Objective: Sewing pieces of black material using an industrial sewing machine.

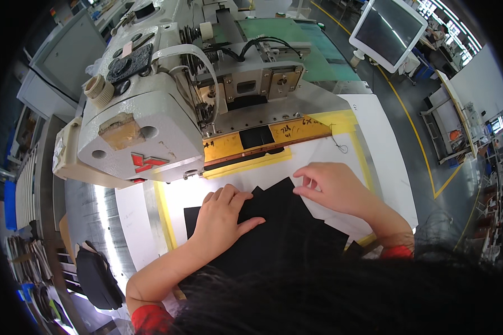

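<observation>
Several dark pieces of black fabric [274, 234] lie overlapping on the white work surface [173, 195] in front of an industrial sewing machine [140, 117]. My left hand [223, 215] rests on the left part of the fabric, fingers bent and thumb spread away from them. Just beyond the fabric's upper right edge is my right hand [335, 187]. Its thumb and forefinger are apart, and I see nothing between them. Beyond both hands, a yellow clamp plate [302, 131] with handwritten marks runs across the machine bed, a black patch [255, 137] showing in its middle.
Yellow tape [165, 218] borders the white surface. A loose dark thread [340, 146] curls near the plate's right end. A monitor [390, 30] stands at the far right. On the left, a black padded item [98, 276] sits beside the metal table [103, 223].
</observation>
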The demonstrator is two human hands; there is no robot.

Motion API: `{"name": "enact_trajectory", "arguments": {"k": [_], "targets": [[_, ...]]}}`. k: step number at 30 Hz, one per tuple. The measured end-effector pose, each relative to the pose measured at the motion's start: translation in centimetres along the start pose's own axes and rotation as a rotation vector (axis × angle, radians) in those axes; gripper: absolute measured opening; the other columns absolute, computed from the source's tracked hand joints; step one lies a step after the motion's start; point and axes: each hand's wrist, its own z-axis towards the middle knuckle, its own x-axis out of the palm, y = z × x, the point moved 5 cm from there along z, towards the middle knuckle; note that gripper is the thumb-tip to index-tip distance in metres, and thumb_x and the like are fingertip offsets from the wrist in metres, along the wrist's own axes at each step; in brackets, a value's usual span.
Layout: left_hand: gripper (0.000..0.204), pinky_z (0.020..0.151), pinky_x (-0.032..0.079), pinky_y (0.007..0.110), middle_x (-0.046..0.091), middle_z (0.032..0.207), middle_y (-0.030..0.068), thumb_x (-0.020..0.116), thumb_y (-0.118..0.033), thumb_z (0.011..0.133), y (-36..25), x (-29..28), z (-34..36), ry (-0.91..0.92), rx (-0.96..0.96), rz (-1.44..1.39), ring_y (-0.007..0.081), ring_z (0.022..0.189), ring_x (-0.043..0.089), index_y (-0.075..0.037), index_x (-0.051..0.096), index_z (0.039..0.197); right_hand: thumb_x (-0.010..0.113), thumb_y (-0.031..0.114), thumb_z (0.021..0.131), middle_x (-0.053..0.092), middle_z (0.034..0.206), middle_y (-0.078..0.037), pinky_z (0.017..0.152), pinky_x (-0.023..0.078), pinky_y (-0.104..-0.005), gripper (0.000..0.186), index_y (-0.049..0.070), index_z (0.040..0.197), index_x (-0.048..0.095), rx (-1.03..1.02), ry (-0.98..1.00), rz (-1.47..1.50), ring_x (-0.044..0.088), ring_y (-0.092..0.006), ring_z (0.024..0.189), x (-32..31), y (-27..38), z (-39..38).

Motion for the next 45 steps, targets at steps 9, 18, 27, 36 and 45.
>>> {"name": "enact_trajectory", "arguments": {"k": [9,18,27,36,45], "targets": [[0.025,0.074,0.049,0.038,0.059,0.088,0.0070,0.079,-0.016,0.076,-1.1,-1.6,-1.6,-0.153,0.056,-0.116,0.0267,0.080,0.061,-0.008,0.064,0.094,0.075,0.017,0.083,0.063,0.097,-0.004,0.073,0.049,-0.0285,0.040,0.006,0.119,0.062,-0.035,-0.060,0.458,0.060,-0.0148,0.081,3.1,-0.5,-1.4],[0.049,0.062,0.051,0.039,0.064,0.084,0.0152,0.076,-0.031,0.084,-0.9,-1.9,-6.6,0.656,-0.528,-0.349,0.0320,0.070,0.065,-0.002,0.052,0.115,0.070,0.006,0.082,0.062,0.095,-0.006,0.072,0.051,-0.0310,0.027,0.009,0.109,0.066,-0.313,-0.115,0.374,0.062,-0.0205,0.083,5.2,4.5,-1.6],[0.022,0.061,0.049,0.038,0.056,0.078,0.0046,0.077,-0.025,0.080,-1.1,-2.9,-6.5,-0.119,0.083,-0.063,0.0266,0.068,0.060,-0.008,0.065,0.089,0.067,0.015,0.087,0.060,0.113,-0.008,0.082,0.052,-0.0352,0.027,0.010,0.113,0.065,-0.631,-0.138,0.257,0.061,-0.0257,0.098,7.5,6.6,-0.5],[0.020,0.054,0.044,0.030,0.056,0.067,0.0049,0.073,-0.023,0.086,-0.4,-3.6,-8.5,-0.036,-0.311,-0.578,0.0188,0.057,0.056,-0.009,0.059,0.084,0.065,0.013,0.092,0.064,0.097,-0.008,0.079,0.052,-0.0293,0.015,0.004,0.104,0.068,-0.588,0.080,0.474,0.064,-0.0216,0.088,2.7,7.5,-2.3],[0.020,0.064,0.050,0.035,0.064,0.089,0.0094,0.070,-0.022,0.087,0.7,-4.0,-1.8,-0.216,0.034,-0.028,0.0218,0.072,0.063,-0.005,0.060,0.092,0.074,0.023,0.082,0.070,0.084,-0.008,0.069,0.052,-0.0360,0.019,0.007,0.092,0.071,-0.270,-0.083,0.157,0.068,-0.0246,0.078,5.6,2.1,8.3]]}}
